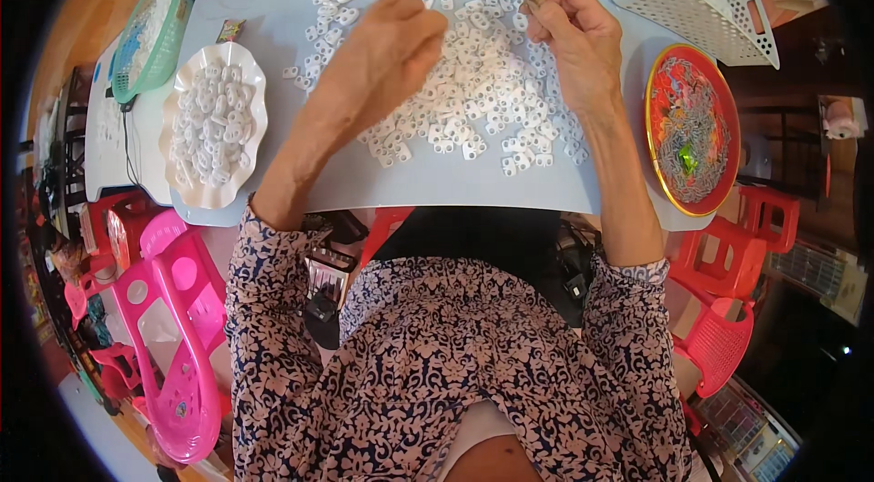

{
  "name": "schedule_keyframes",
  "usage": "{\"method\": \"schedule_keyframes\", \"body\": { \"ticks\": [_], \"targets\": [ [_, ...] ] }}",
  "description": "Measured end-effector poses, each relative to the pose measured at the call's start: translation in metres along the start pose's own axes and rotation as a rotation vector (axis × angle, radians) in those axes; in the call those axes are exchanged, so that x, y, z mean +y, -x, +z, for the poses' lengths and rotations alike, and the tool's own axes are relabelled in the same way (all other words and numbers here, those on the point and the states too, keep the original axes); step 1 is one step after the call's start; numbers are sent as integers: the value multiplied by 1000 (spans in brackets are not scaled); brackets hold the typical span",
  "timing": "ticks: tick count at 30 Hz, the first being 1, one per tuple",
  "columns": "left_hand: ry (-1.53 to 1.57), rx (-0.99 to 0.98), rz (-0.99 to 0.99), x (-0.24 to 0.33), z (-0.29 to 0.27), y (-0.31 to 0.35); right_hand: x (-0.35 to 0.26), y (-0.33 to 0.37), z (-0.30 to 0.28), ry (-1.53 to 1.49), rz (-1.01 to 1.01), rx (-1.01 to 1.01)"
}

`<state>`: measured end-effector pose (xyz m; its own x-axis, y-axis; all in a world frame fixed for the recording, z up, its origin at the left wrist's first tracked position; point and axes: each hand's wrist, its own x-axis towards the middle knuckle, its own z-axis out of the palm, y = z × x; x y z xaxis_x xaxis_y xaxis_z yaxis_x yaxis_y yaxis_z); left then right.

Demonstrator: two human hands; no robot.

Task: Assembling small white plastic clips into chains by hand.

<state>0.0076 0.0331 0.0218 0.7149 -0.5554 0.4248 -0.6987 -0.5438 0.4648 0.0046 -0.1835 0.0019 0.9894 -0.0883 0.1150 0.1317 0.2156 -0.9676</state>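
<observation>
Many white two-hole pieces on table | left hand: curled, contents hidden | right hand: fingers bent, grip cannot be determined

Worktop: pale blue-grey
Middle: loose white two-holed pieces
Left: scalloped white dish (small packet just beyond)
Right: gold-rimmed red tray; perforated white basket
</observation>
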Motion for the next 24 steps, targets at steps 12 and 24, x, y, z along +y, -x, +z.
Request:
{"method": "schedule_keyframes", "body": {
  "ticks": [12,24],
  "targets": [
    [-12,90,-142,-21,-24,16,6,1,-1,111,-21,-50],
    [-91,85,-202,-27,-30,20,3,4,0,112,3,-89]
  ]
}}
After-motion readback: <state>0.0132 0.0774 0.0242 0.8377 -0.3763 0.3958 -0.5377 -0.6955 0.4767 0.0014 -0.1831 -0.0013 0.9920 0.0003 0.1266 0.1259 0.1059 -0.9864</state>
